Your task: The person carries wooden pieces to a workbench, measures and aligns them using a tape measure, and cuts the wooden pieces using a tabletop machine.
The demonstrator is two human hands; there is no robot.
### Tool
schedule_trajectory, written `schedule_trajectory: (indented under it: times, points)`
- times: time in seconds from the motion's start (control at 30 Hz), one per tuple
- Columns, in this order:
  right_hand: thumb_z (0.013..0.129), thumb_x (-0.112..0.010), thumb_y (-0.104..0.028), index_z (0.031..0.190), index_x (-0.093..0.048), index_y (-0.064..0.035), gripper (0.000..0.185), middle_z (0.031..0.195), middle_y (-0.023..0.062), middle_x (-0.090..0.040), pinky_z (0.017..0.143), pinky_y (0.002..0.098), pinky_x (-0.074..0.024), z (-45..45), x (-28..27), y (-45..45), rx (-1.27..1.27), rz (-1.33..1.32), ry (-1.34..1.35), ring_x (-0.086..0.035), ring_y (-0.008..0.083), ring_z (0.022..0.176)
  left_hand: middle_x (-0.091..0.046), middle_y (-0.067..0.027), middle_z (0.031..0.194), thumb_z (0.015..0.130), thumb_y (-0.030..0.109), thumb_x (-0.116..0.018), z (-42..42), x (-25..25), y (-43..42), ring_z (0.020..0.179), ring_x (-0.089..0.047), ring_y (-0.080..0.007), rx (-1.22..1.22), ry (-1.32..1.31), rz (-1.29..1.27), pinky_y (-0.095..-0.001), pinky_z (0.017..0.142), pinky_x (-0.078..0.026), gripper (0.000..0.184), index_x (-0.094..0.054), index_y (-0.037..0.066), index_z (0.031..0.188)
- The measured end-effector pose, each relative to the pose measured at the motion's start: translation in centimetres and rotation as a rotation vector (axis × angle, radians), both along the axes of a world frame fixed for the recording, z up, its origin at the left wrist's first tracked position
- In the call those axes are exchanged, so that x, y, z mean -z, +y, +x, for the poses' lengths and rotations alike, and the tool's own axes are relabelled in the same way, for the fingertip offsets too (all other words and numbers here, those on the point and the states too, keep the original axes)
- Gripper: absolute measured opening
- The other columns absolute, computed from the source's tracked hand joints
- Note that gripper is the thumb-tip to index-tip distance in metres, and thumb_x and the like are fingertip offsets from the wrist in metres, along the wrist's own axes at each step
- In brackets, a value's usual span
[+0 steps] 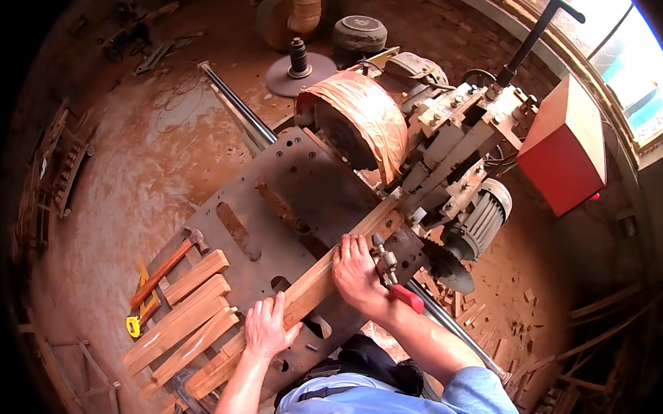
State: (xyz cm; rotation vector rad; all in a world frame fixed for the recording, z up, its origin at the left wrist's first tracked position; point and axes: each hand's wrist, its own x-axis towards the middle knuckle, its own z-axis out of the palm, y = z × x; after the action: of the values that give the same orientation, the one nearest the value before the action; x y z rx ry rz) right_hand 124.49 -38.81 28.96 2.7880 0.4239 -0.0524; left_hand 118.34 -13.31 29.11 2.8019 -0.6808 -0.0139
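Observation:
A long wooden board [314, 287] lies slantwise across the metal machine table [306, 183], its far end close to a toggle clamp [386, 261] with a red handle. My left hand [267, 328] is around the board nearer my body, fingers over the top and thumb on the right side. Farther along, my right hand [356, 274] is closed over the same board, its fingers together, right beside the clamp. What lies under both palms is hidden.
Several wood pieces [183, 323], a hammer [167, 269] and a yellow tape measure [133, 325] lie at left. A toothed saw blade [448, 268] sits by a motor [481, 218] at right. Beyond are a wrapped wheel cover [363, 111] and a red box [565, 148]. Offcuts litter the floor.

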Motion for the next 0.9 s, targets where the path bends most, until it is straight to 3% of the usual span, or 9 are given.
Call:
schedule_trajectory:
  times: [0.17, 0.2, 0.3, 0.43, 0.53, 0.9]
  points:
    - [0.081, -0.065, -0.011, 0.125, -0.061, 0.0124, 0.05, 0.137, 0.0274, -0.061, 0.118, 0.0483, -0.0368, 2.5, 1.8, 0.9, -0.02, -0.066, -0.065, -0.057, 0.0389, 0.128, -0.06, -0.0136, 0.103, 0.062, 0.038, -0.091, 2.1, -0.1, 0.8, 0.097, -0.058, -0.0335, -0.02, 0.001, -0.008, -0.0459, 0.08, -0.048, 0.087, -0.059, 0.0, 0.134]
    - [0.085, -0.063, -0.015, 0.127, -0.06, 0.0115, 0.049, 0.138, 0.0258, -0.06, 0.116, 0.0474, -0.0388, 3.0, 1.9, 1.3, -0.019, -0.116, -0.022, -0.058, 0.0373, 0.127, -0.06, -0.0135, 0.103, 0.062, 0.037, -0.091, 2.5, 0.0, 1.1, 0.097, -0.059, -0.0334, -0.023, 0.0, -0.012, -0.0458, 0.08, -0.048, 0.087, -0.059, 0.001, 0.134]
    - [0.092, -0.05, -0.015, 0.125, -0.062, 0.0107, 0.044, 0.141, 0.0294, -0.058, 0.121, 0.0541, -0.0322, 4.8, 0.9, 2.7, 0.017, -0.095, 0.023, -0.053, 0.044, 0.133, -0.061, -0.0131, 0.104, 0.062, 0.037, -0.091, 4.8, -0.6, 2.2, 0.098, -0.059, -0.033, -0.015, 0.009, -0.018, -0.0454, 0.081, -0.049, 0.087, -0.059, 0.001, 0.134]
    - [0.083, -0.06, -0.021, 0.116, -0.069, 0.0094, 0.046, 0.125, 0.0266, -0.066, 0.112, 0.0475, -0.0415, 7.1, 1.5, 3.6, 0.035, -0.11, -0.167, -0.061, 0.039, 0.115, -0.061, -0.0128, 0.103, 0.063, 0.036, -0.091, 7.4, -0.5, 3.6, 0.098, -0.059, -0.0328, -0.006, 0.003, -0.011, -0.0452, 0.081, -0.049, 0.086, -0.059, 0.0, 0.134]
    - [0.081, -0.059, -0.021, 0.112, -0.07, 0.0104, 0.045, 0.123, 0.0282, -0.066, 0.111, 0.0493, -0.041, 8.7, 1.7, 4.4, 0.027, 0.037, -0.223, -0.061, 0.0402, 0.114, -0.06, -0.0128, 0.102, 0.063, 0.036, -0.09, 9.0, -0.7, 4.3, 0.098, -0.059, -0.0328, -0.002, 0.001, -0.01, -0.0453, 0.081, -0.049, 0.086, -0.059, 0.0, 0.134]
    - [0.083, -0.058, -0.025, 0.108, -0.071, 0.0077, 0.043, 0.118, 0.0268, -0.066, 0.111, 0.0505, -0.0377, 14.9, 1.6, 6.7, -0.037, 0.054, -0.187, -0.06, 0.0402, 0.114, -0.059, -0.0116, 0.099, 0.068, 0.039, -0.089, 15.2, -0.7, 7.1, 0.096, -0.058, -0.031, 0.016, -0.001, -0.01, -0.0449, 0.079, -0.049, 0.083, -0.058, 0.002, 0.135]
